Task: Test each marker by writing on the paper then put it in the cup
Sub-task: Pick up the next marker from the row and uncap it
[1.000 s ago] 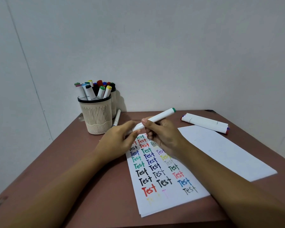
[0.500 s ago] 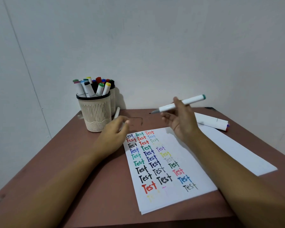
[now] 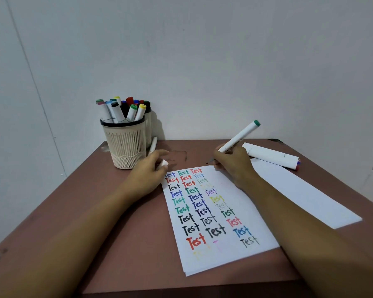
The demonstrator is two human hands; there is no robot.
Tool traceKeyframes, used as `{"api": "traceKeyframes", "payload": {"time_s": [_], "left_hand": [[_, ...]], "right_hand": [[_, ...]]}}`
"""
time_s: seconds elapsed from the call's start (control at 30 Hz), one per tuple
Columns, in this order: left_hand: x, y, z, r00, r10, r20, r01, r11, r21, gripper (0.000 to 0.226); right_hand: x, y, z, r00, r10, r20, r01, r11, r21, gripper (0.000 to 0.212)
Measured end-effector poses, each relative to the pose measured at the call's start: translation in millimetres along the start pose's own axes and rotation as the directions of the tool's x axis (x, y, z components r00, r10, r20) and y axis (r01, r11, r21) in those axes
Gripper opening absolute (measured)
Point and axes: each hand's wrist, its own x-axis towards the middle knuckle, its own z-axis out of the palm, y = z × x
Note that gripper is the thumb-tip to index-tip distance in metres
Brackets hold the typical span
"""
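Observation:
A white sheet of paper (image 3: pixel 243 250) covered with several coloured "Test" words lies on the brown table (image 3: pixel 125 244). My right hand (image 3: pixel 233 166) grips a white marker with a green end (image 3: pixel 239 136), its uncapped tip pointing down at the paper's top right corner. My left hand (image 3: pixel 146 175) rests at the paper's top left corner and holds the marker's white cap (image 3: pixel 163 163) in its fingers. A cream ribbed cup (image 3: pixel 125 145) full of several markers stands at the back left.
Two white markers (image 3: pixel 271 155) lie side by side at the back right. A second blank sheet (image 3: pixel 306 194) lies to the right. One more marker (image 3: pixel 153 145) lies behind the cup, next to a second holder. A wall stands close behind the table.
My hands pulled the cap off the marker. My right hand swung the marker up and then down, so its tip now points at the paper's top. The left hand keeps the cap.

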Motion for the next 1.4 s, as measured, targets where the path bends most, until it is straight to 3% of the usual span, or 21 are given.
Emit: {"api": "traceKeyframes", "payload": {"time_s": [0.5, 0.7, 1.1, 1.27, 1.4], "left_hand": [[2.3, -1.1, -1.5, 0.997, -0.057, 0.049, 0.055, 0.998, 0.029, 0.027], [4.4, -3.3, -1.6, 0.997, -0.049, 0.064, 0.045, 0.997, 0.059, 0.022], [4.8, -5.0, -1.0, 0.997, -0.048, 0.068, 0.043, 0.997, 0.069, 0.021], [5.1, -5.7, -1.3, 0.996, -0.052, 0.076, 0.047, 0.997, 0.065, 0.022], [5.2, -5.9, -1.2, 0.996, -0.056, 0.075, 0.05, 0.996, 0.071, 0.023]], "right_hand": [[-5.7, -1.5, 4.5, 0.999, -0.011, 0.05, 0.014, 0.997, -0.076, 0.015], [-3.2, 2.5, 4.6, 1.0, -0.027, -0.013, 0.026, 0.993, -0.117, 0.013], [-3.4, -0.3, 5.3, 1.0, -0.017, 0.017, 0.019, 0.99, -0.136, 0.02], [-0.3, 2.7, 3.1, 0.999, -0.012, -0.044, 0.008, 0.997, -0.081, 0.009], [2.3, 6.9, 4.9, 0.998, -0.036, -0.042, 0.029, 0.987, -0.157, 0.015]]}}
